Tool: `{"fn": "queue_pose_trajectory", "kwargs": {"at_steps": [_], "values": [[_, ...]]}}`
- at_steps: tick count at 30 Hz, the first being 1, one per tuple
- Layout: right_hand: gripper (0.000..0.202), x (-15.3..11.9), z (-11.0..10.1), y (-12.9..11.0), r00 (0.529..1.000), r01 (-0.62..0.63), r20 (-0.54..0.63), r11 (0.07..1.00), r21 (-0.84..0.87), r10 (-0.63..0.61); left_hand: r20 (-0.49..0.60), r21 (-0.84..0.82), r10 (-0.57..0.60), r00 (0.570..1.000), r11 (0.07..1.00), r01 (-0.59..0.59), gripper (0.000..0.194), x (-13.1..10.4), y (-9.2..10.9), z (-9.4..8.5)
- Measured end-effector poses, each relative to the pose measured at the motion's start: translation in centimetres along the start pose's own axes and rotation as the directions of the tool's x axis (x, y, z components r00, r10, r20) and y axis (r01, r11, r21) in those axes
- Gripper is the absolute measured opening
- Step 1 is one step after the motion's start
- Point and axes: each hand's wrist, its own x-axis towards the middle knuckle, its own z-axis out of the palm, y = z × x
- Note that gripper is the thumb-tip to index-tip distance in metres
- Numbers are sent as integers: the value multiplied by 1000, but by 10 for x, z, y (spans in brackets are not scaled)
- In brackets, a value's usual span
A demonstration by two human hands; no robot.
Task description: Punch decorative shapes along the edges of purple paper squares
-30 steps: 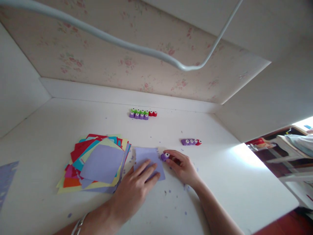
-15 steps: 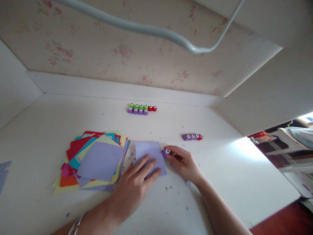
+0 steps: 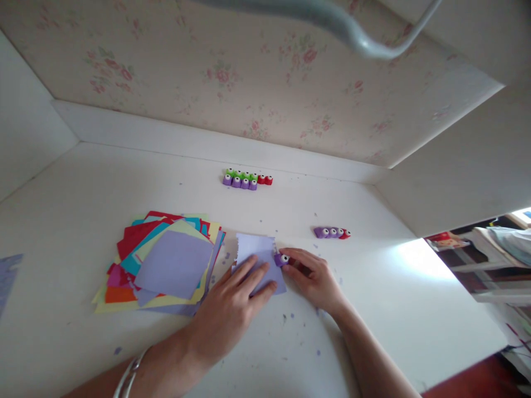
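Note:
My left hand [image 3: 238, 296] lies with its fingers stretched out on a lavender sheet of paper [image 3: 256, 247], holding nothing. Small notches run along the sheet's left edge, and others show near its upper right corner. At the right edge of the sheet, my right hand [image 3: 313, 276] pinches a small purple craft punch [image 3: 281, 259] with a white top and dark centre. The punch sits against the paper edge; how far the paper goes into it is hidden. Left of my left hand is a loose stack of coloured paper [image 3: 174, 262], lavender on top.
A row of purple and red punches [image 3: 332, 232] stands to the right. Farther back is a group of green, purple and red punches [image 3: 244, 179] near the wall. Tiny lavender paper bits [image 3: 318, 352] are scattered over the white tabletop [image 3: 394, 309]. Another lavender piece [image 3: 9, 279] lies far left.
The view has tilted and shifted slightly. The punch sits a little lower along the sheet's right edge, and notches above it show more clearly. Both hands keep nearly the same pose.

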Motion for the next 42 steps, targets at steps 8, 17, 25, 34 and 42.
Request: {"fn": "queue_pose_trajectory", "kwargs": {"at_steps": [8, 17, 25, 34, 42], "values": [[32, 0, 2, 1, 1000, -4, 21, 1000, -11, 5, 13, -36, -1, 1000, 999, 2, 33, 1, -1, 4], [35, 3, -7, -5, 959, -268, -27, 935, 232, 282, 29, -50, -3, 1000, 999, 5, 34, 0, 0, 7], [26, 35, -40, -29, 938, -255, 206, 957, -138, 279, 50, -59, 3, 999, 998, 0, 34, -1, -2, 8], [29, 80, -52, -60, 783, -38, 512, 849, -527, 353, 20, -102, -28, 999, 994, 30, 31, 0, -1, 7], [31, 90, -43, -60, 695, -110, 565, 842, -529, 445, 9, -130, -40, 999, 991, 41, 30, 0, -1, 9]]}}
